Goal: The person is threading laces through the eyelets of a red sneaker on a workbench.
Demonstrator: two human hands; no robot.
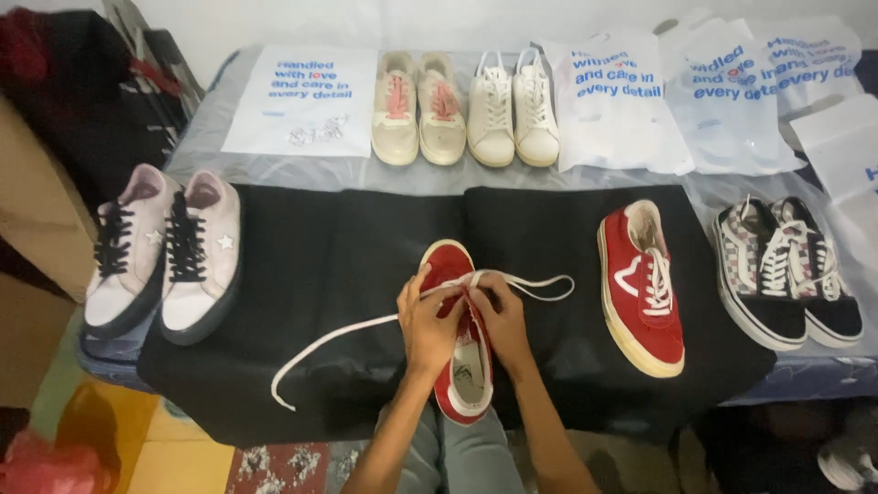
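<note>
We have the red sneaker [460, 343] lying toe-away on the black cloth [347, 238] at the near edge of the table, and both our hands are on its lace area. Our left hand [428, 322] is pinched on the white lace [334, 337] where its long free end trails off to the left; our right hand [498, 316] grips the other run, which loops out to the right [540, 285]. We judge that we are mid-lacing, working near the toe eyelets. The next move seems to call for even tension on both ends and a clean feed through the next eyelet pair. Just to the right lies the matching red sneaker [642, 293], already laced; further out are checkered shoes [786, 270], pink high-tops [165, 252], and two pale pairs [466, 105] among white bags [613, 96].
</note>
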